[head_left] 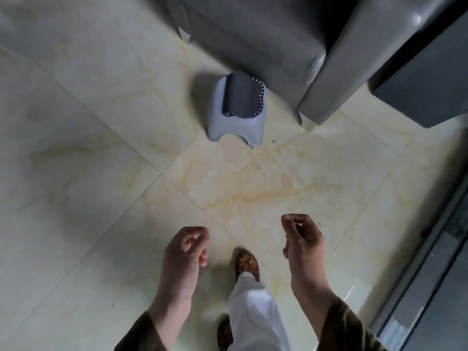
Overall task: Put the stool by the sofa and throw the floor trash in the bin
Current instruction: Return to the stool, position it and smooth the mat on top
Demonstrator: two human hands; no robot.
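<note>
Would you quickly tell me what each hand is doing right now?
Left hand: fingers loosely curled, holding nothing visible.
Right hand: fingers loosely curled, holding nothing visible.

I see a shiny floor (101,148) of big pale tiles with yellow streaks and thin dark lines between them. A small grey stool (236,111) stands on it in the upper middle, right beside the grey sofa (266,39) at the top. A few tiny dark specks (258,167) lie below the stool. Two spotted slippers (247,263) stand at the bottom.
</note>
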